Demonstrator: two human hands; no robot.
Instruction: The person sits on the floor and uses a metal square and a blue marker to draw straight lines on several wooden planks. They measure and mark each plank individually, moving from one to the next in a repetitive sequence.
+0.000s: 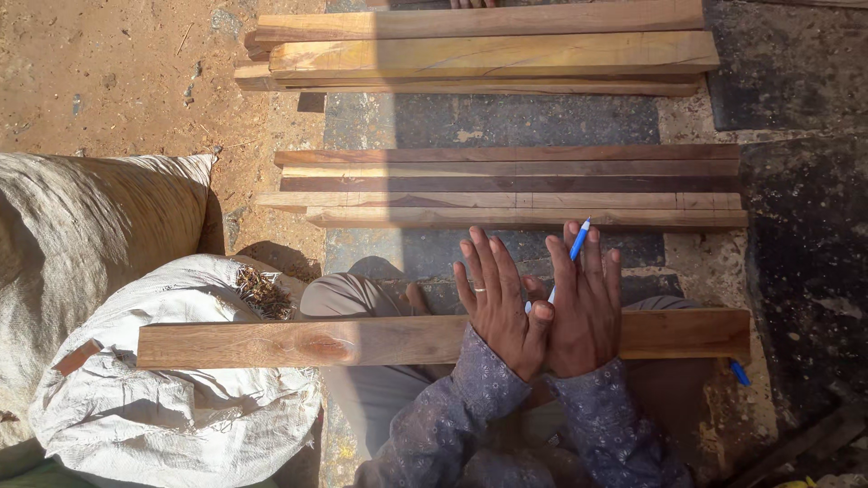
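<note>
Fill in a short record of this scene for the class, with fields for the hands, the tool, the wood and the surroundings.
left hand: left hand flat, fingers spread, above the wooden plank lying across the lap
right hand: right hand pressed against the left, blue pen between its fingers
plank: long, reddish knot near the middle, one end on a white sack
ahead: row of wooden battens on the ground, a second stack of planks beyond
ground: sandy soil at left, dark mat under the wood

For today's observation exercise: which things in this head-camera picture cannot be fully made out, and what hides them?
Head view:
- Plank: its middle is covered by the left hand and right hand.
- Blue pen: its lower part is hidden behind the right hand.
- Blue object: mostly hidden under the plank.
- Upper plank stack: cut by the top edge.
</note>
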